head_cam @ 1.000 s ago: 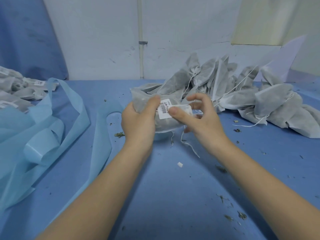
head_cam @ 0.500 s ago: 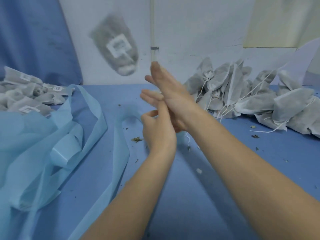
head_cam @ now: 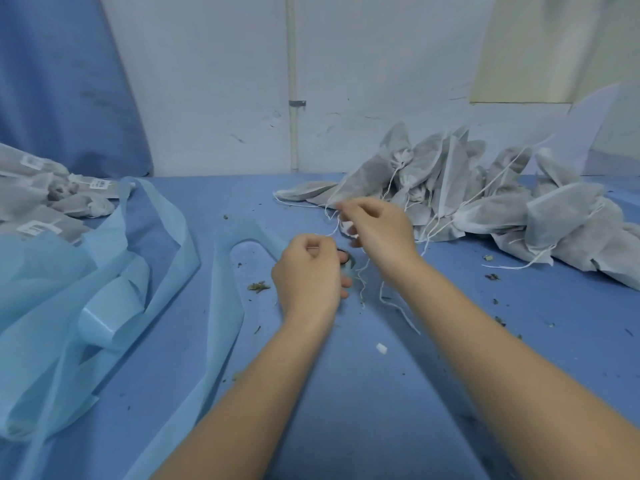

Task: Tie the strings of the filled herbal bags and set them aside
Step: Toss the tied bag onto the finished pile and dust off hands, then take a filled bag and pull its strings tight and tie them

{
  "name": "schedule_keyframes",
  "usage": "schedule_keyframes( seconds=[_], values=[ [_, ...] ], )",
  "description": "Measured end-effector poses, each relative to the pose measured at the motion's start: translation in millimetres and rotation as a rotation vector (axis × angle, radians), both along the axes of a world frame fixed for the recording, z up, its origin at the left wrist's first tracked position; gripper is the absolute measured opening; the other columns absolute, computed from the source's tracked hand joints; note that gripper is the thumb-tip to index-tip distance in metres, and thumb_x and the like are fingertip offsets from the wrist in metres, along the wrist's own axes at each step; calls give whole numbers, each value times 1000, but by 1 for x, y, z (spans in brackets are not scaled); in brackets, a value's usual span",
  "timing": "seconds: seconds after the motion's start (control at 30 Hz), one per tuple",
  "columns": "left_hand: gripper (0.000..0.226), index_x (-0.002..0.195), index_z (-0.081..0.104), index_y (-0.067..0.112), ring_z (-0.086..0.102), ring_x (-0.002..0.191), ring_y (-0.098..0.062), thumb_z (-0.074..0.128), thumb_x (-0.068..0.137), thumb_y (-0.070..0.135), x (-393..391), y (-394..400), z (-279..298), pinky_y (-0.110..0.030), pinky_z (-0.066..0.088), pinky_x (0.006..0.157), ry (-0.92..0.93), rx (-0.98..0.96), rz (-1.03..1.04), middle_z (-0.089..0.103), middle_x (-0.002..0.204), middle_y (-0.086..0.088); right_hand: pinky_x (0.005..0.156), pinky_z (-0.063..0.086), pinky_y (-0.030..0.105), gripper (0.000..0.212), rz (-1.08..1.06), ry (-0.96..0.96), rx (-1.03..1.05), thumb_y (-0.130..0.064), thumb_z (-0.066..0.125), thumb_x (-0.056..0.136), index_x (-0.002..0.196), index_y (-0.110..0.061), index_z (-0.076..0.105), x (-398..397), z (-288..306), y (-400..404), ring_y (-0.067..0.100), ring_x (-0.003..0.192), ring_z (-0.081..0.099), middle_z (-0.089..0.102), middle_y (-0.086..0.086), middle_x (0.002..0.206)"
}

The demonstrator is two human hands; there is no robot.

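Now that the last tied bag has been tossed away to the left, both hands have come back down over the worktop [head_cam: 346, 393] and are busy with a new one. One second ago the hands held a full bag with a white label. Half a second ago that bag was flying through the air toward the left. So one more bag looks done, and the next one is starting.

The right hand [head_cam: 379, 230] is at the front edge of the big pile of untied bags [head_cam: 485, 202] on the right. Its fingers [head_cam: 349, 207] are curled and pinch something white, which looks like the top of a bag or its string [head_cam: 362, 282]. I cannot tell which. Thin white strings hang down from that hand to the worktop.

The left hand [head_cam: 308, 268] is just beside it, a little nearer to the person. Its fingers are curled tight together, and a thin string seems to run into them. It is too blurry to be sure.

The finished bags [head_cam: 52, 199], with white labels, lie in a heap far on the left, well apart from the hands. Light blue cloth strips [head_cam: 104, 271] lie between that heap and the hands. Little bits of herb [head_cam: 258, 286] are scattered on the worktop.

Many bags are still in the right pile, so I think a lot of tying is left.
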State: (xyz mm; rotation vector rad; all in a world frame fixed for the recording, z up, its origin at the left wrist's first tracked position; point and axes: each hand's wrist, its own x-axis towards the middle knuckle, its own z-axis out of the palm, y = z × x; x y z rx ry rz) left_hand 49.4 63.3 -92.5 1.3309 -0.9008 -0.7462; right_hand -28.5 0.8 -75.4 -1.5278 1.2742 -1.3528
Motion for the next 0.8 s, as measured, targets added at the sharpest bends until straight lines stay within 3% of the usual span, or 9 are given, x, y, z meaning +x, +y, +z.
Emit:
schedule_keyframes(
  seconds=[0.1,0.2,0.3,0.43,0.5,0.6,0.8],
  values=[
    [11,83,60,14,52,36,-8,51,88,13,4,0,0,-25,47,46,-4,-18,33,67,66,8,75,38,25,22,-207,286,4,-22,53,91,105,-20,69,-15,-17,-14,17,94,56,64,4,110],
    [11,83,61,15,50,36,-6,52,88,14,5,0,-1,-32,47,57,-19,-31,50,69,69,6,85,35,30,37,-222,483,184,-29,47,92,128,-31,54,-21,-32,-27,33,124,41,41,14,134],
    [12,81,61,17,49,35,-3,52,88,14,4,0,-2,-28,44,55,-27,-41,58,68,68,7,98,37,37,41,-222,606,257,-33,45,92,133,-34,49,-19,-38,-36,36,125,40,41,17,137],
    [13,79,60,19,48,36,-3,53,88,15,3,0,-4,-26,40,52,-31,-32,43,67,64,9,101,33,39,37,-326,735,290,-31,45,93,129,-24,53,-14,-40,-42,38,125,38,43,19,136],
    [13,78,60,19,48,36,-3,53,88,14,3,1,-3,-26,40,52,-33,-32,38,67,64,9,100,34,39,31,-357,708,236,-28,48,94,121,-17,60,-14,-40,-42,37,125,38,50,17,131],
    [14,78,60,20,48,36,-3,53,88,14,4,1,-2,-26,41,52,-50,-40,35,67,66,9,99,40,39,29,-377,507,133,-25,55,92,119,-16,62,-22,-40,-39,33,123,43,52,14,128],
    [17,77,58,24,50,38,-1,52,87,12,3,3,-2,-24,38,50,-134,-82,23,66,65,11,77,51,36,23,-329,19,28,-6,56,84,105,-18,53,-51,-30,-13,23,84,60,61,1,95]
  ],
)
